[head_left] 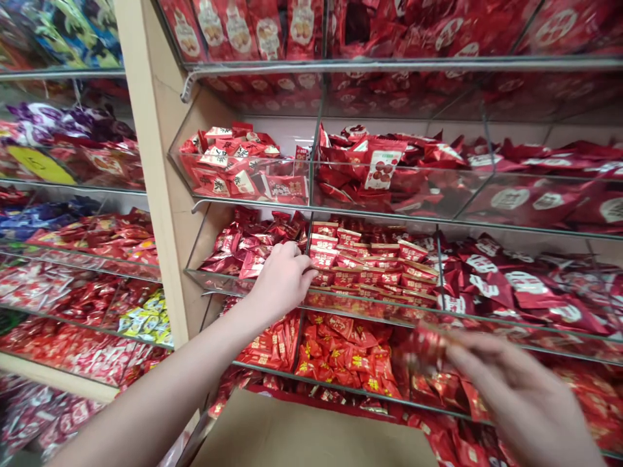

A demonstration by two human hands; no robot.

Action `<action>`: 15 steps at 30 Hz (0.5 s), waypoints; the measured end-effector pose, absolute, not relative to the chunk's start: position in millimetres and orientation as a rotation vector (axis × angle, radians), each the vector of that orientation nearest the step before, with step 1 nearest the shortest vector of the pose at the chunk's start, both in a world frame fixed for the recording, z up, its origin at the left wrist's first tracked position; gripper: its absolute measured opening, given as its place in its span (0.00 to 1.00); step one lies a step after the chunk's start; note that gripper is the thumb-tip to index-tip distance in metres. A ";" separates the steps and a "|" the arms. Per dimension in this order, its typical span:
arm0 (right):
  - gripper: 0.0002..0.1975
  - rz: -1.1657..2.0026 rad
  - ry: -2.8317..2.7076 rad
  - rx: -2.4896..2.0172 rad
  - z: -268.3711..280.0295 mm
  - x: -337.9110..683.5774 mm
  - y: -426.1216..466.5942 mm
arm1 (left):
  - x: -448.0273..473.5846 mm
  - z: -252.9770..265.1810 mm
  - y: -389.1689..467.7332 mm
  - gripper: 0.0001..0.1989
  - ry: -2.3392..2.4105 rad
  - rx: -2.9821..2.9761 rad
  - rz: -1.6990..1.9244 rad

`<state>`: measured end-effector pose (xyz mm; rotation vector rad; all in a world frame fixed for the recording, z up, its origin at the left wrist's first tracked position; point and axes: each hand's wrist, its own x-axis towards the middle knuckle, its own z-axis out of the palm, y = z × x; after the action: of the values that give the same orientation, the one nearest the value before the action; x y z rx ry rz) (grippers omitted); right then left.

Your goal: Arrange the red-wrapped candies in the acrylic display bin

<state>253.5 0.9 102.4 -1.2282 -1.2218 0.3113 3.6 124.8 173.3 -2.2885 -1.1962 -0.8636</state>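
Note:
My left hand [287, 275] reaches over the clear front of a middle-shelf bin, fingers curled together at the left end of the neat rows of small red-and-gold packets [374, 259]. Whatever its fingertips grip is hidden. Loose shiny red packets [238, 240] lie in the compartment just left of it. Lower right, my right hand [520, 395] pinches a small red packet [423, 350] between thumb and fingers, blurred by motion. Below both hands, an open cardboard box [311, 431] shows its brown flap.
Clear bin fronts and dividers edge each shelf, such as the upper shelf lip [389, 65]. Dark red packets [525, 279] fill the bin on the right, orange-red ones [345, 357] the shelf below. A wooden upright [156, 162] separates another stocked rack on the left.

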 end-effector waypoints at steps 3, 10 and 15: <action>0.11 -0.106 -1.147 -1.059 151.4 260.5 34.5 | 0.7 175.3 121.3 0.10 -1.145 -2.327 -0.845; 0.08 -0.827 -1.569 -0.730 184.6 253.8 125.7 | -1.9 178.2 94.7 0.14 -1.078 -2.417 -0.932; 0.09 -0.897 -1.661 -0.938 186.7 254.5 148.4 | -8.0 138.0 53.6 0.10 -1.080 -2.678 -0.901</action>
<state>254.5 148.4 186.7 -0.9381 -1.6606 -0.8967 -8.0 53.6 138.0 -2.6782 -1.0795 -0.9006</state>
